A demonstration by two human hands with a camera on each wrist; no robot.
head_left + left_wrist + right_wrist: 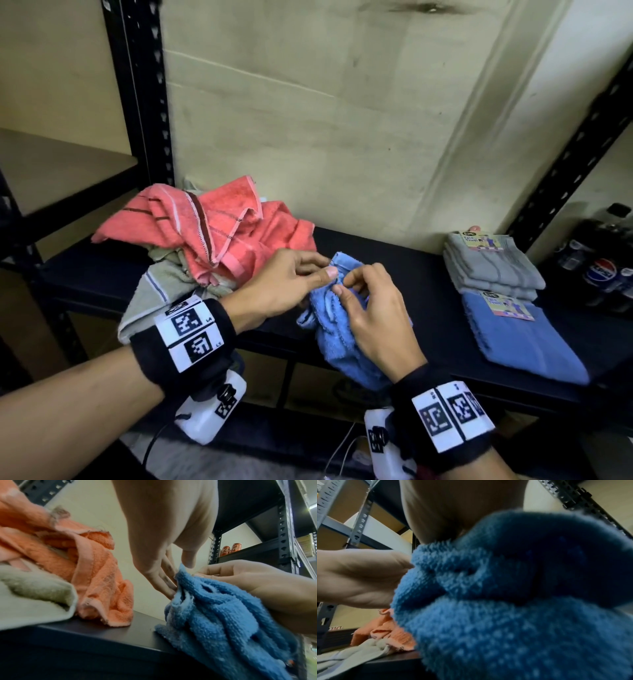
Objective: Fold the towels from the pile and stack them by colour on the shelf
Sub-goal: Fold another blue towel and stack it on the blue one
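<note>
The crumpled blue towel lies bunched at the front edge of the black shelf, partly hanging over it, held up by both hands. The left hand pinches its top corner between thumb and fingers; the right hand grasps the bunched cloth just beside that pinch, fingers curled into it.

The likely trouble is that, with the grips so close together, the towel may not spread flat, and if either pinch slips the overhanging part could drag it off the shelf edge.

Left of the blue towel, almost touching it, sits the unfolded pile of coral and pale cloth. To the towel's right is bare shelf, then the folded blue stack and, behind that, the folded grey stack. That bare strip looks like the only room for spreading; a wide sweep could disturb the stacks.
</note>
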